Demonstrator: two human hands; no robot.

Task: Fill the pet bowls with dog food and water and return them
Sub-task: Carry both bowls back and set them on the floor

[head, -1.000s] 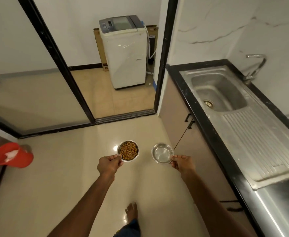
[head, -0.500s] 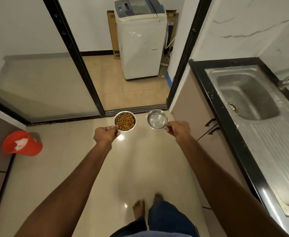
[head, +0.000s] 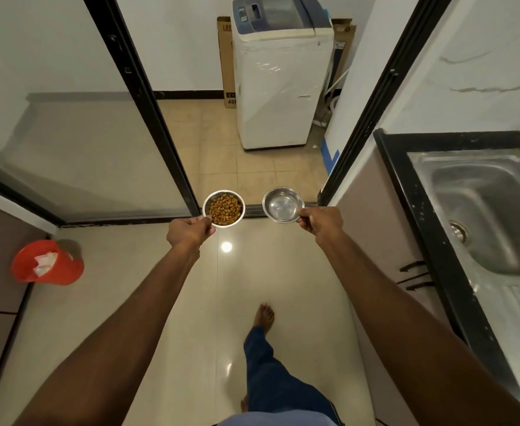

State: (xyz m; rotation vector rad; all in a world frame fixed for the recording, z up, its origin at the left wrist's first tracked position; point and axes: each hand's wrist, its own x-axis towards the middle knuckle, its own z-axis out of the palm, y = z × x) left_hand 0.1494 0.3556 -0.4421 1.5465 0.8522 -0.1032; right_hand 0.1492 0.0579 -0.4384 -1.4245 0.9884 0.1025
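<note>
While both arms reach forward, the left hand (head: 190, 233) pinches the kibble bowl (head: 224, 208), the right hand (head: 320, 222) the second bowl (head: 283, 205).

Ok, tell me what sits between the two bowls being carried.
Nothing sits there. In the head view, the kibble bowl and the other steel bowl are apart, with only the door track and floor tiles showing through the gap.

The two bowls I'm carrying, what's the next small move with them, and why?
Probably keep both level and step on through the open doorway ahead. The left hand pinches the rim of the bowl of dog food, and the right hand pinches the rim of the steel bowl, which seems to hold water. Both are held in mid-air over the floor, so neither is set down yet.
</note>
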